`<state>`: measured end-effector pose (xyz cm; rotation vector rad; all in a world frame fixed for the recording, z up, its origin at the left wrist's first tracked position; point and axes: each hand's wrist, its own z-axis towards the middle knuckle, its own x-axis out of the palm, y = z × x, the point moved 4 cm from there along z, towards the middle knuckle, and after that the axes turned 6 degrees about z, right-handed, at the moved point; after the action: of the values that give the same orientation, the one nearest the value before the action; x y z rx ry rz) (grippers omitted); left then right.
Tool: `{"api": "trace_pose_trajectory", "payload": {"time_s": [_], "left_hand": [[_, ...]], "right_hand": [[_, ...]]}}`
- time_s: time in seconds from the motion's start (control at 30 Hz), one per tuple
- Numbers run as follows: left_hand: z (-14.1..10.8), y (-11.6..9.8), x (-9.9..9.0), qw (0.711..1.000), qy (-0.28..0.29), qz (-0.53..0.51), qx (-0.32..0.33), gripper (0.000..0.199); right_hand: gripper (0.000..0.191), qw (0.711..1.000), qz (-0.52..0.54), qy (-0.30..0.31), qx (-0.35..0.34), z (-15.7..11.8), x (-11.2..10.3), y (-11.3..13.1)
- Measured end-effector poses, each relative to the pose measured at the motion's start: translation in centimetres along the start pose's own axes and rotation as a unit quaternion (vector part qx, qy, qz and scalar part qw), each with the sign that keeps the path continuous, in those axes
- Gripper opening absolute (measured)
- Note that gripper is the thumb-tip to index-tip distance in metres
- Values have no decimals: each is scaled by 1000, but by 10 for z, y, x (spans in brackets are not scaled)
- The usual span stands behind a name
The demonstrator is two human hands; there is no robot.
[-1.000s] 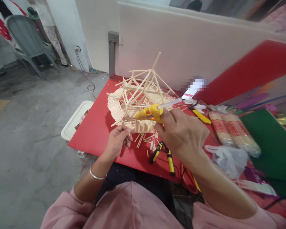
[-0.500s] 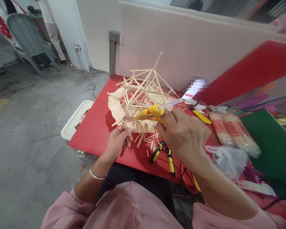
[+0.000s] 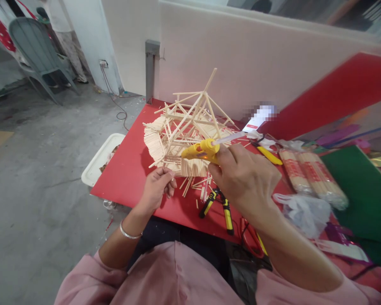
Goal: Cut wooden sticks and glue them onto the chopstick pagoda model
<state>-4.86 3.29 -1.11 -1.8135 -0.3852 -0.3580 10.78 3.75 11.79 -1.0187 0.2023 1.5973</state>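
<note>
My right hand [image 3: 246, 173] grips a yellow hot glue gun [image 3: 199, 150], with a clear glue stick [image 3: 230, 137] poking out of its back. The gun's nozzle points left, over the front of a model built of thin wooden sticks [image 3: 190, 120]. That model has an open frame rising to a peak and slatted panels around its base. Beside its front left corner, my left hand [image 3: 160, 186] is closed with curled fingers; what they pinch, if anything, is too small to make out. Loose cut sticks [image 3: 188, 186] lie in front of the model.
Yellow-and-black pliers [image 3: 220, 207] lie on the red tabletop [image 3: 120, 173] near its front edge. To the right are packs of sticks [image 3: 309, 173], a plastic bag [image 3: 305, 214], a yellow-handled tool [image 3: 269, 156] and a lit phone [image 3: 258, 120]. A person stands by a chair [image 3: 34, 51] far left.
My hands, the glue gun and the model look practically unchanged. In the background at far left, the standing person has shifted slightly.
</note>
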Motion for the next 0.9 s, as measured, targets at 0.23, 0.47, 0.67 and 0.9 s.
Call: {"api": "trace_pose_trajectory", "payload": {"time_s": [0.23,0.47,0.67,0.9], "left_hand": [[0,1,-1,1000,2,-2,2,27],[0,0,0,1000,5,-3,3,26],[0,1,0,1000,3,-2,1,28],[1,2,-1,1000,0,-3,-1,28]], "right_hand": [[29,1000,8,12,2,-1,1,0],[27,1000,-7,-13,-12,0,-2,-1],[29,1000,7,-5,-4,0,-2,-1],[26,999,31,2,-14,-4,-7,0]]}}
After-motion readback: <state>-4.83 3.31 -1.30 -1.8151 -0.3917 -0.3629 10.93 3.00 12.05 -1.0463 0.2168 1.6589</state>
